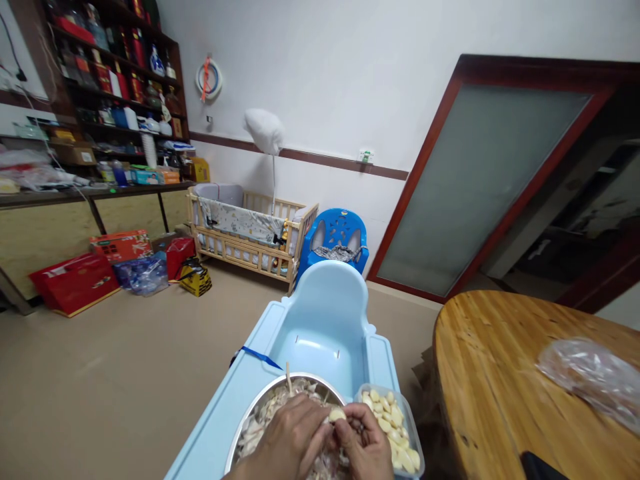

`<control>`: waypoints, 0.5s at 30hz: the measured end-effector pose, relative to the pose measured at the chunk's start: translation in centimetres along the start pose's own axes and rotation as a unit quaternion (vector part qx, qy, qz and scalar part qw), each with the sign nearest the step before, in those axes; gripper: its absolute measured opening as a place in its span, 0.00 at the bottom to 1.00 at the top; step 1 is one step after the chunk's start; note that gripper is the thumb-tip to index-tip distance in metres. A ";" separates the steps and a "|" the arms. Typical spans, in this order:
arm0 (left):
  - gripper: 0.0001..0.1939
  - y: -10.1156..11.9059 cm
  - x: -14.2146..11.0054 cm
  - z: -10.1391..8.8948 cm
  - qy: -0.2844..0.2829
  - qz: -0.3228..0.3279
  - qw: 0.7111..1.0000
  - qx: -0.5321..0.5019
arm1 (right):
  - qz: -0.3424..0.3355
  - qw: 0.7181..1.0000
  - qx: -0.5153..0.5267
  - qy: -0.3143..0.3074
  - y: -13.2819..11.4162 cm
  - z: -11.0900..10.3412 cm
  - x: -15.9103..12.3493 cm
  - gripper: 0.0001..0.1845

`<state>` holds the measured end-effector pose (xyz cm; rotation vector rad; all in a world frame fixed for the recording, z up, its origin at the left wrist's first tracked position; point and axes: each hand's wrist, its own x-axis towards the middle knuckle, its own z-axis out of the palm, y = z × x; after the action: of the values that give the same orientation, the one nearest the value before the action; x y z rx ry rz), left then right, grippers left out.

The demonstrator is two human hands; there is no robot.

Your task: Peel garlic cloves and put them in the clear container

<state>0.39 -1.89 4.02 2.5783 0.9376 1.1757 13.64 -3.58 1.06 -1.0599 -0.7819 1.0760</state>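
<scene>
Two hands: the left hand (290,437) and the right hand (364,443) meet over the steel bowl (250,417), fingertips touching.
One clove: a single peeled garlic clove (337,414) sits pinched between the fingertips of both hands, above the bowl's right rim.
Left hand: fingers curled closed around the clove from the bowl's middle, knuckles up.
Right hand: fingers bent in tight, gripping the same clove from the bowl's right side.
One bowl: round, metal, filled with garlic skins and unpeeled pieces; one thin stalk (288,379) sticks up at its far edge.
One tub: a clear plastic container (416,443) stands just right of the bowl, touching it or nearly so; the peeled cloves (391,420) in it are too many and too heaped to count.
One seat: a pale blue child's chair with tray (325,320) carries the bowl and the tub.
One table: a round wooden table (490,373) stands right of the bowl, apart from the tray, with one crumpled plastic bag (593,377) on it.
One crib: a wooden crib (250,233) stands well beyond the bowl, by the wall, with one blue plastic chair (337,230) beside it.
</scene>
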 end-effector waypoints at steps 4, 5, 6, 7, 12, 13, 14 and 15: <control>0.13 0.0 0.1 -0.2 -0.011 0.005 1.000 0.024 | -0.019 1.000 -0.019 0.001 -0.3 0.2 -0.2 0.19; 0.13 -0.1 0.1 -0.2 -0.008 0.007 0.999 0.030 | -0.025 0.999 -0.033 -0.001 -0.3 0.1 -0.3 0.18; 0.13 -0.1 0.1 -0.2 -0.004 0.009 0.999 0.035 | -0.030 0.998 -0.049 -0.002 -0.3 0.1 -0.3 0.18; 0.12 -0.2 0.1 -0.2 0.001 0.013 0.999 0.037 | -0.037 0.997 -0.063 -0.003 -0.4 0.1 -0.4 0.18; 0.12 -0.4 0.1 -0.1 0.019 0.022 0.999 0.033 | -0.018 0.999 -0.044 -0.026 -0.3 0.0 -0.4 0.17; 0.13 -0.4 0.2 -0.1 0.022 0.020 0.999 0.031 | -0.003 0.999 -0.024 -0.038 -0.3 0.0 -0.4 0.17; 0.13 -0.3 0.3 -0.2 0.025 0.017 0.999 0.030 | 0.012 0.999 -0.004 -0.052 -0.4 0.0 -0.3 0.17; 0.14 -0.2 0.3 -0.2 0.029 0.016 0.999 0.028 | 0.027 0.997 0.013 -0.067 -0.4 -0.1 -0.3 0.17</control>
<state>0.29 -1.52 4.30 2.6249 0.9592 1.2566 13.72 -3.91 1.41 -0.9998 -0.8469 1.2099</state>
